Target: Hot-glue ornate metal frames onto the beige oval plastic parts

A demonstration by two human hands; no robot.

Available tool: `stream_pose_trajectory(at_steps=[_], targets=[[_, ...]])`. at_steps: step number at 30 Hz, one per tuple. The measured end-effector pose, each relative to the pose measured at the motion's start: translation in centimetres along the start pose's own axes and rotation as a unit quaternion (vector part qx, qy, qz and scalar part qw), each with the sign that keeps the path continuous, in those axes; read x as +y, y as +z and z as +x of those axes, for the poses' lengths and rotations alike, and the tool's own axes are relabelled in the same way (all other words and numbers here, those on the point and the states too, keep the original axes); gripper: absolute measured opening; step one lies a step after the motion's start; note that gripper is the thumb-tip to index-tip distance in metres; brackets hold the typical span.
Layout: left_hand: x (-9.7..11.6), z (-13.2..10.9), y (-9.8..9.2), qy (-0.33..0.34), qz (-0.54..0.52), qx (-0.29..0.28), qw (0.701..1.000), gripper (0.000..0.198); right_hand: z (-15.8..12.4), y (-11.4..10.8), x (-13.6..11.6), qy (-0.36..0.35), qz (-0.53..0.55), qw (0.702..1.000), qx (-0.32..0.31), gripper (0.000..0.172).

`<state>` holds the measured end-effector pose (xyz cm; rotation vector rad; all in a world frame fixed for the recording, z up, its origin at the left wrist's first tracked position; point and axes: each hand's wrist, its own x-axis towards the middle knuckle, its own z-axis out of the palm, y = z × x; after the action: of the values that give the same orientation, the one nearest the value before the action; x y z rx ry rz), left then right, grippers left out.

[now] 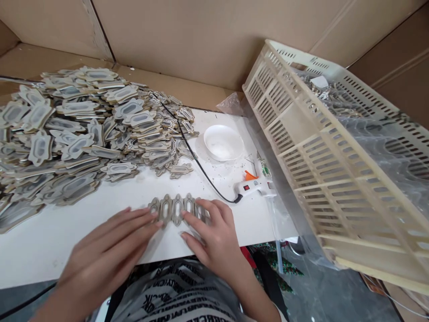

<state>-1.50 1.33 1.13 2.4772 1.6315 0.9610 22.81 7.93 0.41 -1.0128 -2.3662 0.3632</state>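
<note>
A short row of small grey frame-shaped pieces (pixel 177 209) stands side by side near the white table's front edge. Each piece has a pale elongated opening in its middle and pointed, scalloped ends. My left hand (pixel 112 243) rests its outstretched fingertips against the row's left end. On the other end lies my right hand (pixel 214 235), fingers spread, with the index and middle fingers over the rightmost pieces and the thumb just in front of the row. The rightmost pieces are partly covered by those fingers.
A large heap of similar grey frame pieces (pixel 77 112) covers the table's left side. Behind the right hand are a white bowl (pixel 223 143) and a white glue gun (pixel 253 187) with a black cord (pixel 204 172). A cream plastic crate (pixel 301 147) with clear packaging stands at right; cardboard walls (pixel 181 36) enclose the back.
</note>
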Motion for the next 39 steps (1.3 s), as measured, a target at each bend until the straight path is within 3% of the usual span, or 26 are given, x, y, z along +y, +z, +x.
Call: stream_pose_trajectory(at_steps=[5,9,15,20,24,28,35,39], targets=[[-1.6,-3.4,-2.5,-0.179,0.029,0.003,0.983,0.025,0.0,0.1,0.0,-0.010,0.006,1.000,-0.023,0.029],[-2.9,-6.1,-4.0,-0.268,0.091,-0.020,0.959,0.037,0.2,0.0,0.1,-0.012,0.011,1.000,-0.025,0.028],[-2.5,-6.0,-3.2,-0.157,0.138,-0.008,0.978,0.029,0.2,0.1,-0.1,-0.017,0.006,1.000,-0.017,0.027],[-0.5,-3.6,-1.0,-0.136,0.176,-0.040,0.974,0.037,0.6,0.6,-0.9,-0.028,0.009,0.999,-0.016,0.027],[-0.3,-2.8,-0.5,-0.114,0.183,-0.070,0.974,0.041,0.6,0.7,-1.1,-0.028,0.011,0.999,-0.018,0.029],[-0.7,-3.9,-1.1,-0.087,0.157,-0.051,0.982,0.036,0.5,0.7,-1.0,-0.022,0.024,0.999,-0.020,0.029],[-1.3,-6.8,-1.8,-0.006,0.156,-0.069,0.985,0.040,0.5,1.0,-1.0,-0.027,0.027,0.999,-0.032,0.029],[-0.3,-7.3,-1.8,-0.059,0.096,-0.019,0.993,0.033,0.5,1.0,-0.9,-0.028,0.029,0.998,-0.039,0.029]])
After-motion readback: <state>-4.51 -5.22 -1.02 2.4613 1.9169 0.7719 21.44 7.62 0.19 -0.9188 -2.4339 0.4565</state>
